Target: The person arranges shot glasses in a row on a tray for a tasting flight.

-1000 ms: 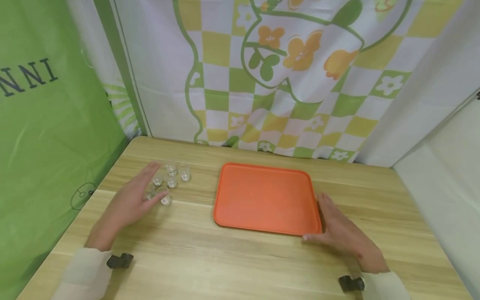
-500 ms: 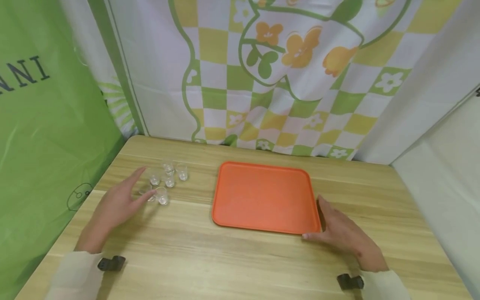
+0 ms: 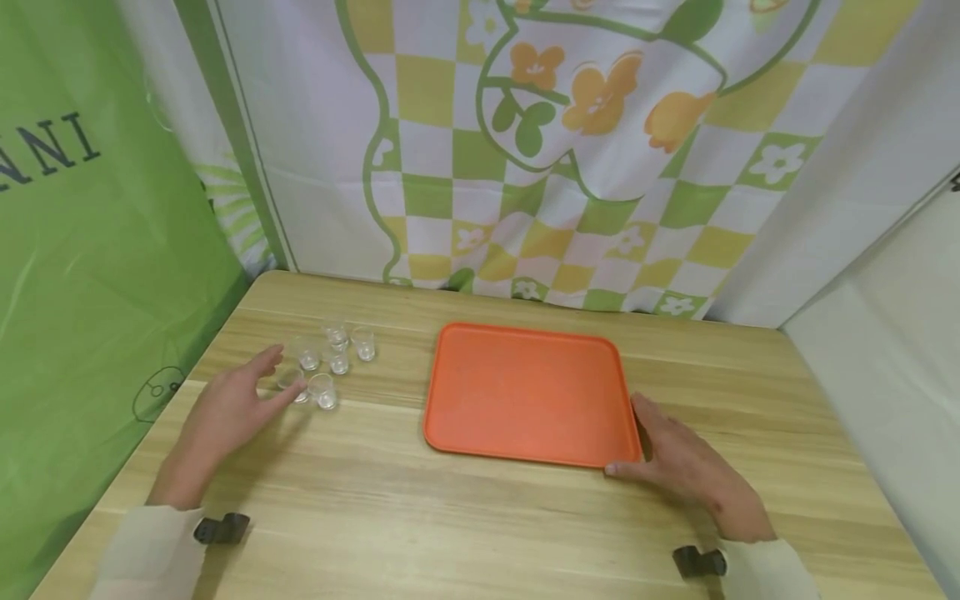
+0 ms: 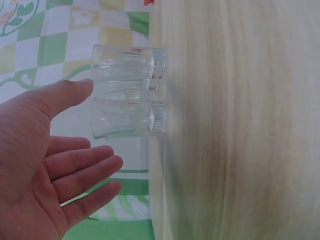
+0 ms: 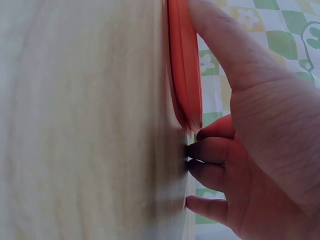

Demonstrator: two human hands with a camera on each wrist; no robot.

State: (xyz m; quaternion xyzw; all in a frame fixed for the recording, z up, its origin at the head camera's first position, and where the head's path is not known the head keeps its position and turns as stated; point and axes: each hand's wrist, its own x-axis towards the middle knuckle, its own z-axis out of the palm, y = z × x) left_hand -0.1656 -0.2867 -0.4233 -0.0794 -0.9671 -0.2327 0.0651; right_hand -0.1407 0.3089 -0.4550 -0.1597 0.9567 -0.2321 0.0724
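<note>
Several small clear shot glasses stand upright in a cluster at the back left of the table. My left hand (image 3: 228,412) is beside them, thumb and fingers spread apart, nothing gripped. Its thumb tip overlaps the near-left glass (image 3: 300,395) in the head view; another glass (image 3: 324,393) stands just right of it. In the left wrist view, a nearby glass (image 4: 122,118) shows past the thumb. An orange-red rectangular tray (image 3: 531,396) lies flat to the right. My right hand (image 3: 686,458) rests at its near right corner, thumb along the front rim, fingers extended along the right side.
The wooden table (image 3: 420,525) carries everything. A patterned checked curtain (image 3: 525,208) hangs behind its back edge, a green cloth (image 3: 97,292) along the left, and a white panel (image 3: 900,333) on the right.
My left hand has drawn back a little to the left from the glasses, and its fingers have bent slightly. The right hand stays at the tray corner; tray and glasses keep their places.
</note>
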